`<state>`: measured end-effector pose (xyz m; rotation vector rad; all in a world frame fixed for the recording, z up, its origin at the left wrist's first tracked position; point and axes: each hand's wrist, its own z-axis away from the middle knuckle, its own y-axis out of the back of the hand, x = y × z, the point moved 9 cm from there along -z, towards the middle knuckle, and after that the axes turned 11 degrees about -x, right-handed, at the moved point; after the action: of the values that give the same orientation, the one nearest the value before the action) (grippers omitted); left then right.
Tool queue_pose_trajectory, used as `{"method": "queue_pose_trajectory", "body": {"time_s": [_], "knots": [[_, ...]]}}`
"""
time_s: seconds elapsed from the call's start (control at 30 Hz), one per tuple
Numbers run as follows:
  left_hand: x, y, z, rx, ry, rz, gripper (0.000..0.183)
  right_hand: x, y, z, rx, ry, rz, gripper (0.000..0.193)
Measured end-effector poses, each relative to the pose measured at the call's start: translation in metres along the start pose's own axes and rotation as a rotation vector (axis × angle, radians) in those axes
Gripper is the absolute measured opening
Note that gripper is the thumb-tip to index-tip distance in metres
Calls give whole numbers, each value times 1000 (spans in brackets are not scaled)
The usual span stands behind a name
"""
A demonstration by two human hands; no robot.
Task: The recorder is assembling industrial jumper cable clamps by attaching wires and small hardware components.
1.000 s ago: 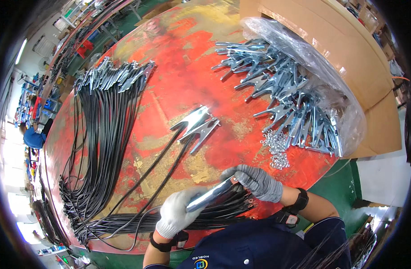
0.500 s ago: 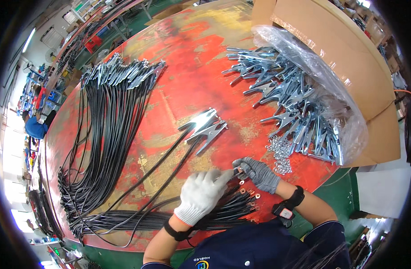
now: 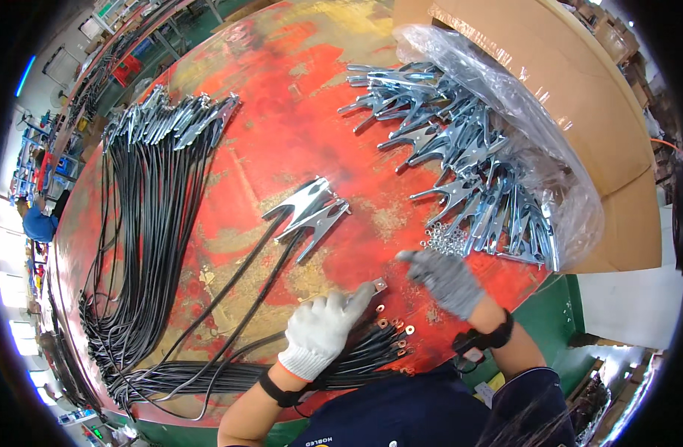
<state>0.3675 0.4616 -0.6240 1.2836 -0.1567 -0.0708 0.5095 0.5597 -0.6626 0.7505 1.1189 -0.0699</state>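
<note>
My left hand (image 3: 318, 331), in a white knitted glove, is closed on a black cable end; its flat metal lug (image 3: 379, 284) sticks out past the fingertips. To the right, my right hand (image 3: 447, 281), in a grey glove and slightly blurred, hovers with fingers stretched out and apart, apparently holding nothing. Just beyond it lies a pile of small nuts (image 3: 444, 240). Under my left hand runs a bundle of black cables (image 3: 367, 356) with copper ring lugs (image 3: 409, 329). Two silver spring clamps (image 3: 312, 212) on black cables rest mid-table.
A heap of silver clamps (image 3: 461, 149) lies at the right by clear plastic film (image 3: 535, 119) and a cardboard box (image 3: 580, 89). Finished-looking cables with clamps (image 3: 159, 186) lie at the left on the red, worn table (image 3: 282, 97). A person in blue (image 3: 40, 223) is far left.
My right hand has come away from the cable end and moved right, toward the nuts. My left hand keeps its hold on the lugged end. The whole view has shifted slightly.
</note>
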Motion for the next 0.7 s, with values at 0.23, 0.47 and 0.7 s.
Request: {"method": "queue_pose_trajectory", "body": {"time_s": [0.23, 0.47, 0.7], "knots": [[2, 1, -3, 14, -12, 21, 41, 12, 25, 31, -62, -103, 662, 27], [1, 2, -2, 5, 0, 11, 40, 19, 22, 39, -45, -133, 683, 26], [1, 1, -3, 9, -7, 1, 39, 18, 14, 39, -138, -153, 740, 23]]}}
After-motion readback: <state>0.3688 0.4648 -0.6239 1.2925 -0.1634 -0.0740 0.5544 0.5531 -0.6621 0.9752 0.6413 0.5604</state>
